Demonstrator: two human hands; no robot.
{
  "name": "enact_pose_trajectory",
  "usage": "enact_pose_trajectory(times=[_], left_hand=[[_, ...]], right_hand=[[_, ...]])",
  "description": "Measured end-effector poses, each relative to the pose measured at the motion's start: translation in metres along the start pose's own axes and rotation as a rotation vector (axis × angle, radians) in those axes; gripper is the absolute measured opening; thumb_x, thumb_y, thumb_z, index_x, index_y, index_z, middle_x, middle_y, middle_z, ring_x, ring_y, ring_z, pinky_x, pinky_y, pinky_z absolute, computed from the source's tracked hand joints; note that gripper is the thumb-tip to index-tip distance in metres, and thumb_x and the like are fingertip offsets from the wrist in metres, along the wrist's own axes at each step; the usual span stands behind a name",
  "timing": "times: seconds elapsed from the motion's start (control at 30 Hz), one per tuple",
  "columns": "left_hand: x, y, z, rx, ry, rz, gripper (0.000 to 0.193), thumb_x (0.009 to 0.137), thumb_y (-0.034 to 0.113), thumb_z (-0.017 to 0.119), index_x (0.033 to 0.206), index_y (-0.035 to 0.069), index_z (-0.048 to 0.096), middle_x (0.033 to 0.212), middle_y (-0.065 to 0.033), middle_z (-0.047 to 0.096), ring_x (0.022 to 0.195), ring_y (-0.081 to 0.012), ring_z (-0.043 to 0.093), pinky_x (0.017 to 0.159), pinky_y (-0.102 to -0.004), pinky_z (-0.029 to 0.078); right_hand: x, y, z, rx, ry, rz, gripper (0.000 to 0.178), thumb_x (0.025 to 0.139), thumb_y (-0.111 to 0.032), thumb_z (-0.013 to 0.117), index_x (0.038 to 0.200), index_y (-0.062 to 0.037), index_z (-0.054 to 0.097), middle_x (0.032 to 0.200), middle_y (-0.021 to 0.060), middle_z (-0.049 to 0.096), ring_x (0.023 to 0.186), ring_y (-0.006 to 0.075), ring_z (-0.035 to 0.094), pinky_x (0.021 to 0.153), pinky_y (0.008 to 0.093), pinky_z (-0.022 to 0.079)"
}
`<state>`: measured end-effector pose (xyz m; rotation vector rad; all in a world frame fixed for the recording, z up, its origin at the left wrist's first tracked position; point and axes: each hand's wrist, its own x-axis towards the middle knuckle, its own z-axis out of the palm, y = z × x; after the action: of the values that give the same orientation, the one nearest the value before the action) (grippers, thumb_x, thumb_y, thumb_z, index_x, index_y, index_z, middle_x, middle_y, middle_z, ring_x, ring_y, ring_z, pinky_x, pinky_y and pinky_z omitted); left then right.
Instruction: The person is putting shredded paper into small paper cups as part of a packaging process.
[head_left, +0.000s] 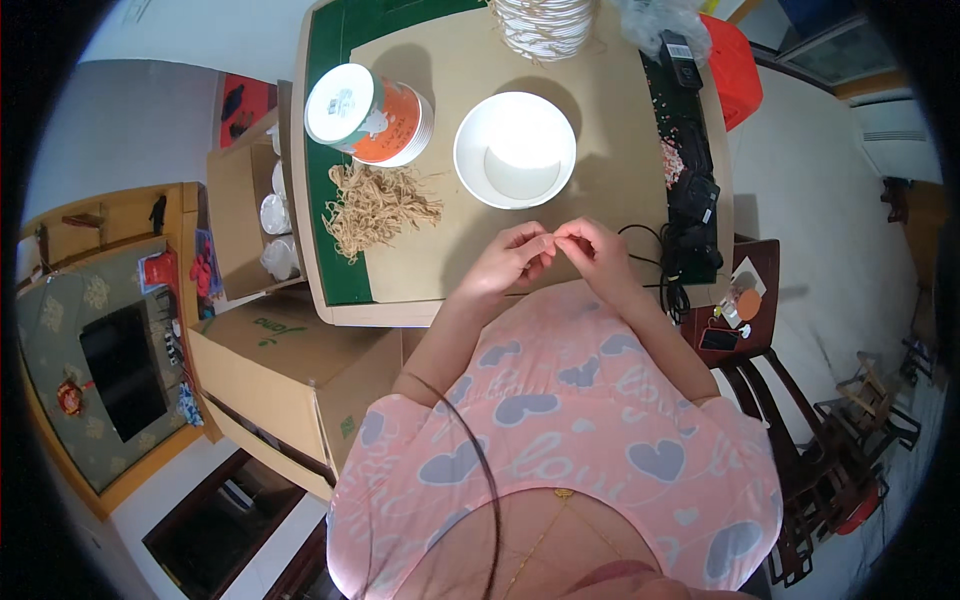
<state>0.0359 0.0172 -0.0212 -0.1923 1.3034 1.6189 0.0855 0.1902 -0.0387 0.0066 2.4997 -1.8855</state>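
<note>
My left hand (512, 262) and my right hand (598, 264) meet over the near edge of the table, thumbs and fingertips pinched together. Whatever they pinch is too small to make out. Just beyond them stands a white round tub (480, 150), its open mouth facing up. To the left lies a tangled heap of tan paper-like string (375, 212). Behind that heap, a leaning stack of printed orange, green and white paper tubs (390, 125) shows a white round end. At the far edge rises a stack of white tubs (543, 28) with tan strands hanging about it.
Brown cardboard (430, 270) covers most of the green tabletop (340, 285). Black cables (675, 285) and black devices (693, 195) line the right side, near a clear plastic bag (655, 22) and a red container (735, 75). Large cardboard boxes (270, 365) stand left; a dark stool (765, 300) stands right.
</note>
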Motion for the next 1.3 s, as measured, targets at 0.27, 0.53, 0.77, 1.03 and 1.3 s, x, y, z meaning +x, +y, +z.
enact_pose_trajectory(times=[0.27, 0.53, 0.77, 1.03, 1.3], left_hand=[[-0.005, 0.011, 0.007, 0.109, 0.169, -0.019, 0.023, 0.093, 0.025, 0.053, 0.078, 0.007, 0.056, 0.069, 0.0017, 0.051, 0.054, -0.0047, 0.042, 0.045, -0.0186, 0.028], [0.002, -0.002, -0.005, 0.083, 0.104, 0.064, 0.017, 0.09, 0.022, 0.058, 0.081, 0.007, 0.057, 0.069, 0.0016, 0.052, 0.052, -0.0043, 0.04, 0.044, -0.0194, 0.026], [0.002, -0.005, -0.008, 0.173, 0.158, 0.133, 0.009, 0.086, 0.015, 0.064, 0.083, 0.008, 0.059, 0.072, 0.0019, 0.054, 0.055, -0.0037, 0.042, 0.046, -0.0187, 0.03], [0.014, 0.0, -0.005, 0.817, 0.413, 0.692, 0.014, 0.076, 0.003, 0.066, 0.089, 0.004, 0.06, 0.076, -0.0033, 0.059, 0.065, -0.0179, 0.055, 0.064, -0.0295, 0.044], [0.031, 0.046, -0.022, 1.025, 0.533, 0.582, 0.017, 0.077, -0.003, 0.06, 0.094, 0.0, 0.062, 0.077, -0.0141, 0.063, 0.069, -0.0188, 0.06, 0.066, -0.029, 0.047]], right_hand=[[0.002, 0.0, -0.001, -0.046, -0.062, 0.025, 0.007, 0.083, -0.008, 0.061, 0.087, -0.0026, 0.058, 0.078, 0.0091, 0.058, 0.064, 0.0191, 0.056, 0.058, 0.0289, 0.045], [0.003, -0.002, 0.001, -0.015, -0.062, 0.034, 0.007, 0.083, -0.008, 0.06, 0.087, -0.0031, 0.059, 0.077, 0.0086, 0.058, 0.062, 0.018, 0.055, 0.057, 0.028, 0.044], [0.002, 0.008, 0.004, 0.071, -0.076, 0.105, 0.007, 0.083, -0.009, 0.062, 0.088, -0.0032, 0.061, 0.074, 0.0038, 0.058, 0.059, 0.0087, 0.05, 0.054, 0.0235, 0.041], [0.008, 0.023, 0.006, 0.152, -0.031, 0.188, 0.006, 0.082, -0.009, 0.064, 0.084, -0.0036, 0.061, 0.068, -0.003, 0.057, 0.06, 0.0032, 0.046, 0.054, 0.0204, 0.039], [0.044, 0.043, 0.017, 0.229, 0.189, 0.037, 0.008, 0.08, -0.004, 0.064, 0.086, -0.0023, 0.059, 0.086, 0.004, 0.059, 0.076, 0.0113, 0.058, 0.066, 0.0229, 0.048]])
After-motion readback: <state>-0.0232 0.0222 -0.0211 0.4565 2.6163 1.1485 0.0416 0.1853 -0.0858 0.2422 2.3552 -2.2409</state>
